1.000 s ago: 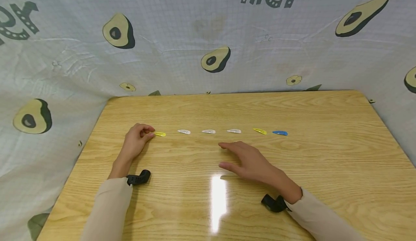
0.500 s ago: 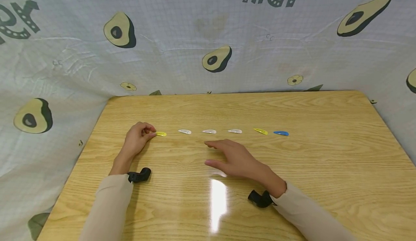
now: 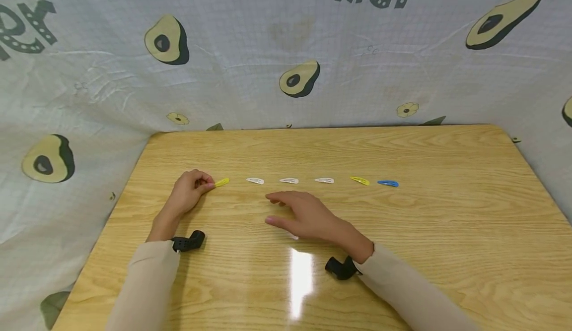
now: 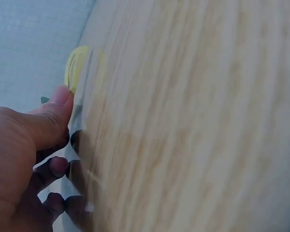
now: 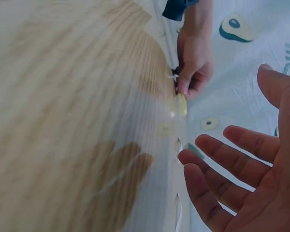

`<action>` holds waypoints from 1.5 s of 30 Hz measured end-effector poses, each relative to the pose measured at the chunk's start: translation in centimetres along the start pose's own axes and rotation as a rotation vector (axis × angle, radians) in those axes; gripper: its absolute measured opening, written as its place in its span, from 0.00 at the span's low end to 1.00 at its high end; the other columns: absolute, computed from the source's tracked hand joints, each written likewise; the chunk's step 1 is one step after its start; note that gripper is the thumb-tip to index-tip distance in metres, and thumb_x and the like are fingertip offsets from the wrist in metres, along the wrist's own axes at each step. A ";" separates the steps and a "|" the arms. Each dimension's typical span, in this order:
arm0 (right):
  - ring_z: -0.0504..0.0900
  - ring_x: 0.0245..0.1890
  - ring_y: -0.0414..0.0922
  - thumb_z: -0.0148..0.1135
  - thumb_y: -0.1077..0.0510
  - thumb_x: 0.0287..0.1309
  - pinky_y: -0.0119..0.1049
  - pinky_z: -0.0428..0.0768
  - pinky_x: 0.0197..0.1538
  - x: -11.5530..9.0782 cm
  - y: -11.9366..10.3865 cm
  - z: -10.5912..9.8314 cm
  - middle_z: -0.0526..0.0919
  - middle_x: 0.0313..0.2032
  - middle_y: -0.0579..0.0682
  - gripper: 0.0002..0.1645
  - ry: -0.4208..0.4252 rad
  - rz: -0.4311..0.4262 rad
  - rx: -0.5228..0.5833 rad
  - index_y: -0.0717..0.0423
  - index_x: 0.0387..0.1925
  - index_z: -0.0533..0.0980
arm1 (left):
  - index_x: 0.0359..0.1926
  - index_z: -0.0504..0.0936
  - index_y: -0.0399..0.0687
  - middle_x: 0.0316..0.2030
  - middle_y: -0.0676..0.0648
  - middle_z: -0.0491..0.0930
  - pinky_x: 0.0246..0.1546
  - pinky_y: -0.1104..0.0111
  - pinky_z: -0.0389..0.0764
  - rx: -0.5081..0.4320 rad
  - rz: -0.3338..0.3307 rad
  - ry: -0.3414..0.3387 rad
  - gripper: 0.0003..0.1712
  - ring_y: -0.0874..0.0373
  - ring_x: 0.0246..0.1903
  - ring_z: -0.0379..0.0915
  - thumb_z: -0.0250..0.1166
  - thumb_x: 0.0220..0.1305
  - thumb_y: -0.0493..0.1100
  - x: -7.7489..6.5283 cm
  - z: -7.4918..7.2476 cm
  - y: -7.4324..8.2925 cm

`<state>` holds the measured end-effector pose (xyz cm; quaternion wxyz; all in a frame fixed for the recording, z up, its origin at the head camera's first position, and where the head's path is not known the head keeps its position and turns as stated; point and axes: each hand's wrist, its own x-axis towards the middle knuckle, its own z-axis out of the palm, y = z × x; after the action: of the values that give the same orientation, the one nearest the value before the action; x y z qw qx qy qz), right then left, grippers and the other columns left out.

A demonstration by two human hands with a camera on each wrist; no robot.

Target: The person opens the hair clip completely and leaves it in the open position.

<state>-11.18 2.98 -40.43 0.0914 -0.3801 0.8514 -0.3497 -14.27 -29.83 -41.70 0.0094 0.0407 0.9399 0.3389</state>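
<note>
The right hand (image 3: 304, 217) hovers over the wooden table (image 3: 447, 231) with its fingers extended and thumb apart, while farther off the left hand (image 3: 186, 192) pinches a yellow hair clip (image 3: 222, 182) between thumb and finger at the left end of a row. To its right lie three white clips (image 3: 289, 181), another yellow clip (image 3: 360, 180) and a blue clip (image 3: 388, 183), and behind the table hangs a pale cloth (image 3: 232, 28) printed with avocados.

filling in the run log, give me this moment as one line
left hand: pinches yellow clip | right hand: holds nothing | on table: three white clips, second yellow clip, blue clip
</note>
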 end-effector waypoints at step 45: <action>0.78 0.29 0.33 0.63 0.54 0.62 0.25 0.75 0.35 8.3 -3.0 3.4 0.82 0.30 0.42 0.09 0.183 0.078 0.260 0.56 0.40 0.80 | 0.36 0.77 0.38 0.31 0.43 0.78 0.31 0.67 0.71 -0.118 0.103 -0.200 0.04 0.50 0.32 0.71 0.58 0.67 0.36 -2.9 -1.0 3.4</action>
<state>-13.76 -6.17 -40.01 0.0753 -0.2981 0.8179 -0.4862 -11.17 -28.08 -38.78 0.0882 0.1222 0.9094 0.3876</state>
